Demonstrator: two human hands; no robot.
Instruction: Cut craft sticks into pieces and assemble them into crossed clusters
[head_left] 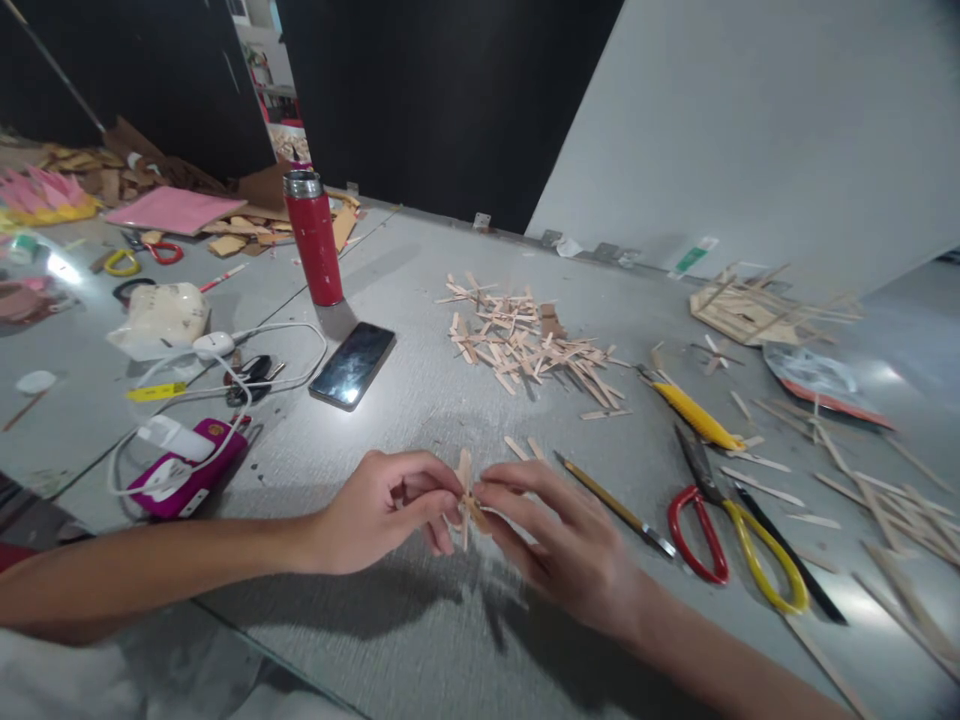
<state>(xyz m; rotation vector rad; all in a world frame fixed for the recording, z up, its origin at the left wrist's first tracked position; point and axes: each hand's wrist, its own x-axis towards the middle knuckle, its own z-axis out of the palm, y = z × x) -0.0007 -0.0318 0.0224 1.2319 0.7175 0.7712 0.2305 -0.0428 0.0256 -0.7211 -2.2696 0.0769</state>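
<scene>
Between my two hands, just above the grey table, is a small piece made of crossed wooden sticks (465, 468). My left hand (401, 500) pinches it from the left with thumb and forefinger. From the other side, the fingertips of my right hand (551, 520) close on the same piece near its middle. My fingers hide part of the crossing, so how the sticks are joined there cannot be made out. Two loose stick pieces (525, 447) lie just beyond my right hand, with a pencil (607, 500) to its right.
A pile of short wooden sticks (525, 335) lies ahead. Right are a yellow cutter (694, 412), red-and-yellow scissors (712, 500) and a stick frame (750, 310). Left are a phone (352, 365), a red bottle (313, 240) and a purple power strip (202, 465) with white cables.
</scene>
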